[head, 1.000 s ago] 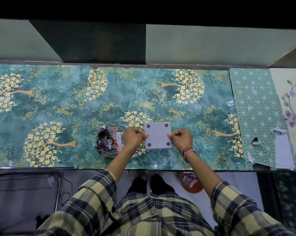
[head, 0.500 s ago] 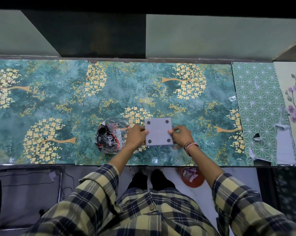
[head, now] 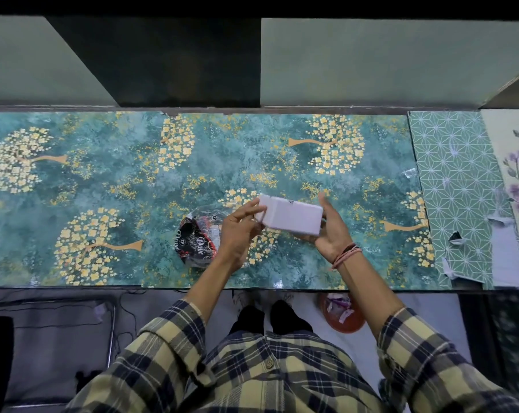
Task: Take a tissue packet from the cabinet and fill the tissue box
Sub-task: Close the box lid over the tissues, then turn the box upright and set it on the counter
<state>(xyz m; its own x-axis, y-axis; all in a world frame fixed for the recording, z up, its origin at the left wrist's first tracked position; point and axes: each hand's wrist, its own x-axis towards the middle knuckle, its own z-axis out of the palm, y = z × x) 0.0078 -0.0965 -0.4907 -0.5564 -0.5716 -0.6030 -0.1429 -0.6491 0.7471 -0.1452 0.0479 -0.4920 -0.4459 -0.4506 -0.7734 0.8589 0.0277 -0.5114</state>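
Both hands, left hand (head: 237, 231) and right hand (head: 331, 231), are clamped on the tissue box (head: 291, 214), held above the counter (head: 103, 186). Closing appears finished; setting it upright is likely called for.

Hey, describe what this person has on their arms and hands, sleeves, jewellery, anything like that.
Both arms wear a plaid flannel shirt in pale yellow, navy and white, the left sleeve and right sleeve pushed up toward the elbows, forearms uncovered. The right wrist carries a stack of thin red, pink and dark thread bracelets. The left hand and right hand are bare: no gloves, no rings visible.
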